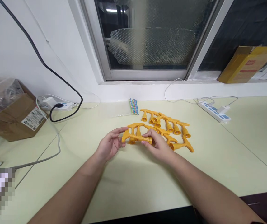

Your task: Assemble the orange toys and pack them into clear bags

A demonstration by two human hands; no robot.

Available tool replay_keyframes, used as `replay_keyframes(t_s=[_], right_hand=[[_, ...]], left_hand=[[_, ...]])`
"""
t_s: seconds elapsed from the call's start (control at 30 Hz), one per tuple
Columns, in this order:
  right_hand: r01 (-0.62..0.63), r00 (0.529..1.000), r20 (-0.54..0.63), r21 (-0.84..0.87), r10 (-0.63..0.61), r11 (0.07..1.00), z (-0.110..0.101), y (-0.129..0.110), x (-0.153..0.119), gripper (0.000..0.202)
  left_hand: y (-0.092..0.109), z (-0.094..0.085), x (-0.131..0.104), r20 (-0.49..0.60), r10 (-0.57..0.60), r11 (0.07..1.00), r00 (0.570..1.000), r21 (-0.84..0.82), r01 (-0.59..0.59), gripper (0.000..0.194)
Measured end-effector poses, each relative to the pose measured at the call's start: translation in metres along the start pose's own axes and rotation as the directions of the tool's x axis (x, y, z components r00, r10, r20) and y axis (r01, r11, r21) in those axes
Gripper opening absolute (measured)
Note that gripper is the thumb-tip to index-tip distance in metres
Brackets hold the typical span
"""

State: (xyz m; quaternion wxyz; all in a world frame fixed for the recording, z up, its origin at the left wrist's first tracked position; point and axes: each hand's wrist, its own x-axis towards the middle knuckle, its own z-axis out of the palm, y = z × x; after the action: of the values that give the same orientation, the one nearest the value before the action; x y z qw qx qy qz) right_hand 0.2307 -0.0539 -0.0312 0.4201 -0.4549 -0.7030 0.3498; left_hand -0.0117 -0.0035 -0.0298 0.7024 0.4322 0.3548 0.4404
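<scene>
Between our two hands we hold a yellow T-shaped plastic piece with a flared end (137, 138), lying sideways over the middle of a pale yellow-green desk (124, 183). Our right hand (158, 144) pinches the flared end between thumb and fingers; our left hand (110, 144), loosely curled, holds the crossbar at the fingertips. Just beyond, matching yellow T-shaped pieces (176, 128) lie clustered toward the desk's back edge, near slim blue-and-green printed packets (133, 106). A white power strip (214, 112) sits by that edge, farther right.
</scene>
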Motion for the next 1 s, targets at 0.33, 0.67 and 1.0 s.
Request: replay_keyframes(t_s=[0.33, 0.67, 1.0], right_hand=[[-0.174, 0.985, 0.078, 0.422, 0.155, 0.890, 0.005, 0.002, 0.001, 0.027], [-0.101, 0.995, 0.032, 0.189, 0.097, 0.977, 0.003, 0.006, -0.001, 0.024], [-0.007, 0.999, -0.037, -0.134, 0.002, 0.991, -0.001, 0.002, -0.001, 0.026]], left_hand=[[-0.006, -0.001, -0.004, 0.028, 0.185, 0.863, 0.982, 0.473, -0.176, 0.036], [-0.009, 0.006, -0.006, 0.002, 0.256, 0.877, 0.967, 0.421, -0.233, 0.042], [-0.006, 0.008, -0.006, 0.071, 0.043, 0.974, 0.997, 0.221, -0.057, 0.035]])
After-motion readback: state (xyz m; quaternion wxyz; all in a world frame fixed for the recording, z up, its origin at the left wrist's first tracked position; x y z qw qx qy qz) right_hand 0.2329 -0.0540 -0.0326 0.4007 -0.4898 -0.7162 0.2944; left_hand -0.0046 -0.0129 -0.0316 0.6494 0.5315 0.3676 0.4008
